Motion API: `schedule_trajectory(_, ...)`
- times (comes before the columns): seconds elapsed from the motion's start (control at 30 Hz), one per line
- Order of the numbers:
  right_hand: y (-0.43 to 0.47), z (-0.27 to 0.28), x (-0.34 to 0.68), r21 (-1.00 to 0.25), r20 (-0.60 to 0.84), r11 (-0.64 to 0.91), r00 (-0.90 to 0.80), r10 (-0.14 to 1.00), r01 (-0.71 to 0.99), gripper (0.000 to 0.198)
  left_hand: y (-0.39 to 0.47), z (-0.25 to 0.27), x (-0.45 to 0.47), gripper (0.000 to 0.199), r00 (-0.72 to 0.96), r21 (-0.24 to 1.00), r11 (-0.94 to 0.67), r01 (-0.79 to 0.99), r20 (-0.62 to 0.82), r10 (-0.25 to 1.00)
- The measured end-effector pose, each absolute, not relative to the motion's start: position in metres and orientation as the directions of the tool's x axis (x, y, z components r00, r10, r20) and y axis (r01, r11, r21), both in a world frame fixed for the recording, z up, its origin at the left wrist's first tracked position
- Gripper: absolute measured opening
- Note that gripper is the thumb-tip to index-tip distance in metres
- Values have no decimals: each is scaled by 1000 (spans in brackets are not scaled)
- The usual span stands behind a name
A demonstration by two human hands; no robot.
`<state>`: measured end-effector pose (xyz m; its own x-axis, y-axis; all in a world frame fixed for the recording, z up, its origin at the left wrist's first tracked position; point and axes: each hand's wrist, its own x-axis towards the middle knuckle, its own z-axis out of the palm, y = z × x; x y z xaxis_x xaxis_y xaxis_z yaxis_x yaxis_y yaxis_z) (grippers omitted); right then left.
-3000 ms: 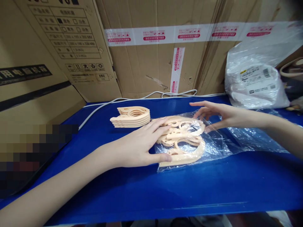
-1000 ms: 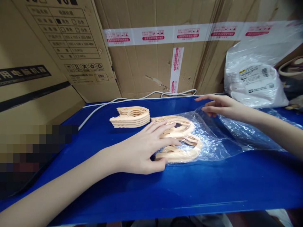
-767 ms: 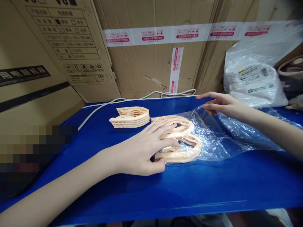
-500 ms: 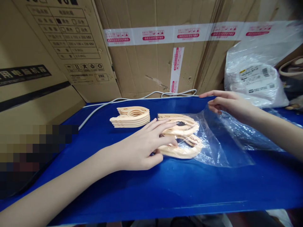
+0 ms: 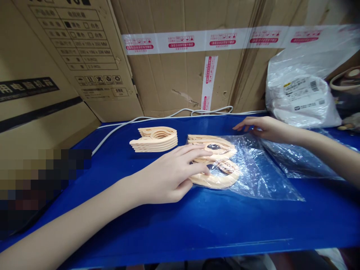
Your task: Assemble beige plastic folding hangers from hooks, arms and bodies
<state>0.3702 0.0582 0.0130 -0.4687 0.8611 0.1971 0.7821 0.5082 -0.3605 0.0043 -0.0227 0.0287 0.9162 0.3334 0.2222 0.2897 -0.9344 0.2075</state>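
Note:
Beige folding hangers lie side by side in a clear plastic bag on the blue table. My left hand rests on their left part through the bag, fingers stretched out and pressing rather than gripping. My right hand hovers just above the bag's far right corner, fingers extended and slightly apart, with nothing in them. To the left stands a neat stack of several more beige folding hangers, not touched by either hand. The left fingertips cover part of the bagged hangers.
More clear plastic bags lie under my right forearm. A white cable runs along the table's back edge. Cardboard boxes wall off the back and left. A white wrapped package sits at the back right. The blue table ends near me.
My right hand has come down and a little left, away from the bag's edge. The bag's raised right part now lies flatter. My left hand stays nearly in place.

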Motion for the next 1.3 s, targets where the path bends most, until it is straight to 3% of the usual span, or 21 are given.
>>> schedule_trajectory(0.23, 56, 16, 374, -355, 156, 541, -522, 838, 763, 41, -21, 28, 4, 37, 914, 204, -946, 250, 273, 301)
schedule_trajectory(0.37, 48, 22, 364, -491, 74, 528, -571, 817, 693, 51, -22, 27, 6, 32, 907, 183, -954, 237, 310, 285)
schedule_trajectory(0.53, 41, 24, 346, -621, 139, 497, -539, 831, 606, 29, -31, 25, 20, 46, 916, 147, -956, 253, 281, 286)
schedule_trajectory(0.7, 34, 21, 331, -764, 142, 391, -458, 877, 514, 33, -38, 17, 49, 67, 921, 87, -952, 293, 242, 305)
schedule_trajectory(0.9, 26, 20, 319, -806, 125, 311, -370, 921, 503, 31, -33, 3, 75, 65, 949, 36, -975, 219, 223, 222)
schedule_trajectory(1.13, 23, 13, 309, -759, 172, 358, -362, 916, 545, 37, -34, 0, 74, 62, 947, 46, -987, 153, 281, 159)
schedule_trajectory(1.23, 21, 8, 302, -574, 282, 466, -371, 884, 673, 34, -38, 0, 73, 49, 927, -17, -995, 103, 363, 90)
schedule_trajectory(1.3, 20, 4, 297, -381, 363, 506, -378, 852, 774, 32, -42, 1, 74, 33, 889, -142, -986, 82, 458, 8)
